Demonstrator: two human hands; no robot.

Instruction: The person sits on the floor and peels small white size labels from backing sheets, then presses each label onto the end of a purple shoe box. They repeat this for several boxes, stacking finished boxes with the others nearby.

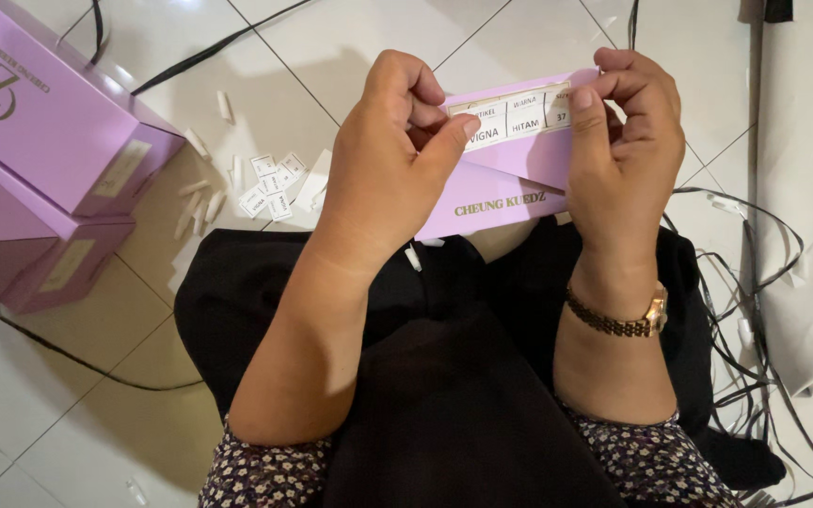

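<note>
- Here, in the head view, the left hand (392, 155) and the right hand (625, 141) hold a lilac box (510, 179) up above the lap, its end panel turned to the camera, probably so that the label area is easy to see.
- The left fingers (458, 132) are together: thumb and forefinger pinch at the left edge of the white label strip (519, 113), as if pressing a small sticker flat.
- The right fingers (583, 118) are clamped on the right end of the box, thumb on the front and the others behind; this seems to steady it against the pressing.
- A gold wristwatch (618, 320) is on the right wrist, and a black cloth (444, 395) covers the lap under the box.
- On the tiled floor (331, 56), left of the left hand, lie small white stickers (270, 183) and rolled paper scraps (195, 202).
- Further left, stacked lilac boxes (44, 150) stand well apart from the hands.
- Black straps (750, 320) lie tangled at the right; nothing blocks the hands.
</note>
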